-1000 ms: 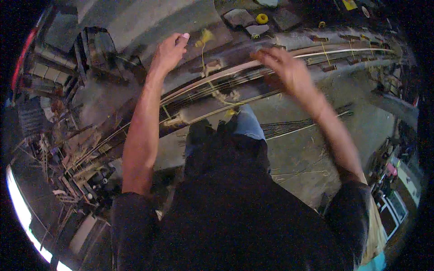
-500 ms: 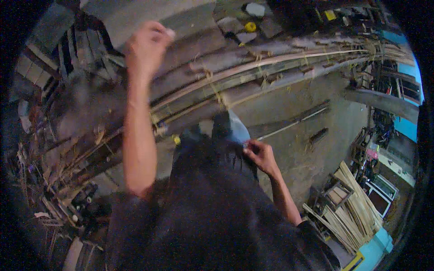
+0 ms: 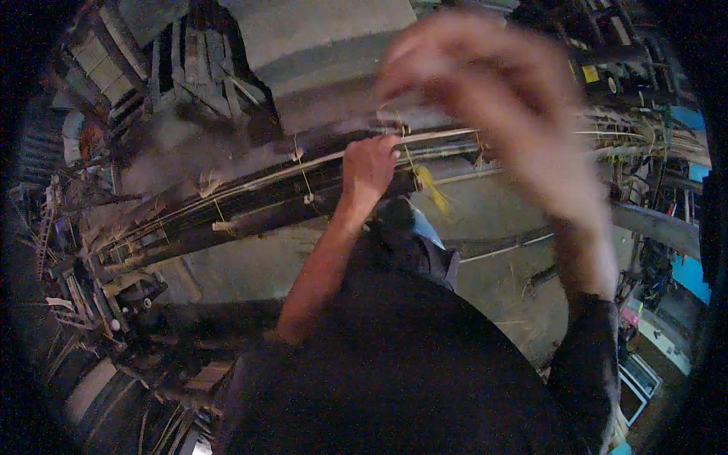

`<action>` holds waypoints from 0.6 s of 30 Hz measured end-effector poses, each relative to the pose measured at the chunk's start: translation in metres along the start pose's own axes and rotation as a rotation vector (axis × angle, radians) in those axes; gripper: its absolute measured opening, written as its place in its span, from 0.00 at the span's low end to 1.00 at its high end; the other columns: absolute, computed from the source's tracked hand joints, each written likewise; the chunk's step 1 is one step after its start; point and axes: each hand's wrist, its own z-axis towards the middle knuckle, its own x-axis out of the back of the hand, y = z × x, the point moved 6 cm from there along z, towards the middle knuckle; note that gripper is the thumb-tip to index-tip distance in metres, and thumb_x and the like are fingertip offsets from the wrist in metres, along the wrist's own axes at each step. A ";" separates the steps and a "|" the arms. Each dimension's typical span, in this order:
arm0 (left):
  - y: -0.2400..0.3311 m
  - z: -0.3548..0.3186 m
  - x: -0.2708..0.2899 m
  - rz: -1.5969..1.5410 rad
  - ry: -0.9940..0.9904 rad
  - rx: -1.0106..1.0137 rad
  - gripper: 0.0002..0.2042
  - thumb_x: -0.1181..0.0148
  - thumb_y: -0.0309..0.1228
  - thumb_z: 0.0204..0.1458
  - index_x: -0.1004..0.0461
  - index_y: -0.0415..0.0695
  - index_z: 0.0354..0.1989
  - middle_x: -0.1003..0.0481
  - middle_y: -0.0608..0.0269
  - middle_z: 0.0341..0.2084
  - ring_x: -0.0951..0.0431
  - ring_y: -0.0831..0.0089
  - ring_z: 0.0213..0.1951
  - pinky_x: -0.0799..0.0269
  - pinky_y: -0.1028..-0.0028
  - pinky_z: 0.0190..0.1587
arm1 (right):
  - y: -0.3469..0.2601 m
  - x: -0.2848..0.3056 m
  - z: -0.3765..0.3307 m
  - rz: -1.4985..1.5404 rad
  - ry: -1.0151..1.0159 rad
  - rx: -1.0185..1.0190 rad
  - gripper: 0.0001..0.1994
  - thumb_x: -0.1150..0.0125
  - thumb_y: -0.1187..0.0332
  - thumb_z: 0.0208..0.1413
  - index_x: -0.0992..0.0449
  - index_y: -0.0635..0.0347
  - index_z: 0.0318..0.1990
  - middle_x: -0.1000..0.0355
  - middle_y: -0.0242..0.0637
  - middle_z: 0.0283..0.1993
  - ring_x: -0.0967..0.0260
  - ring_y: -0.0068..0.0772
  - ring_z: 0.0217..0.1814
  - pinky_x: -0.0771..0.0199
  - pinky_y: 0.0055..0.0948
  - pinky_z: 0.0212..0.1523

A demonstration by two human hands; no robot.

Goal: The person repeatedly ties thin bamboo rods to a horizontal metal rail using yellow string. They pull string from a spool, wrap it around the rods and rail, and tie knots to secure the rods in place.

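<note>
A long pale strip (image 3: 444,136) runs across the view on a dark, beam-like frame (image 3: 258,220), with thin yellow string tied round it at several places. My left hand (image 3: 369,168) is closed over the strip near the middle, fingers curled at its top edge. Close above the frame to the right, my right hand (image 3: 485,72) is raised and smeared by motion, so its fingers are unclear. A thin yellow string (image 3: 407,154) crosses the frame just right of my left hand. Beside it hangs a yellow tuft of string (image 3: 431,189).
A stack of dark wooden slats (image 3: 201,72) stands at the far left. Near my legs is a light blue piece (image 3: 427,229). Clutter and a white-framed panel (image 3: 638,383) are at the right, with a thin pole (image 3: 508,247) on the floor.
My left hand has come down from the air onto the strip. My right hand has risen from beside my leg to above the frame. The view has shifted.
</note>
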 end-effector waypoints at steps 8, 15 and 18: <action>0.006 0.003 0.013 -0.304 -0.080 0.180 0.11 0.41 0.38 0.51 0.23 0.49 0.40 0.21 0.56 0.36 0.21 0.57 0.39 0.28 0.55 0.41 | 0.252 -0.072 -0.150 0.312 0.191 -0.733 0.15 0.37 0.60 0.54 0.28 0.60 0.44 0.30 0.34 0.40 0.33 0.30 0.44 0.33 0.34 0.46; -0.008 -0.012 -0.014 -0.080 0.287 0.175 0.15 0.41 0.47 0.51 0.23 0.52 0.41 0.21 0.58 0.33 0.22 0.54 0.35 0.29 0.57 0.40 | 0.015 -0.033 0.039 -0.788 -0.258 0.363 0.12 0.43 0.61 0.59 0.23 0.60 0.40 0.27 0.44 0.36 0.27 0.38 0.41 0.28 0.38 0.41; 0.011 -0.001 0.006 -0.133 0.198 0.094 0.14 0.42 0.45 0.52 0.22 0.49 0.39 0.20 0.55 0.31 0.21 0.53 0.34 0.27 0.58 0.40 | 0.087 -0.003 0.101 -0.613 -0.168 0.227 0.17 0.46 0.56 0.59 0.22 0.60 0.41 0.26 0.45 0.38 0.27 0.43 0.46 0.29 0.40 0.44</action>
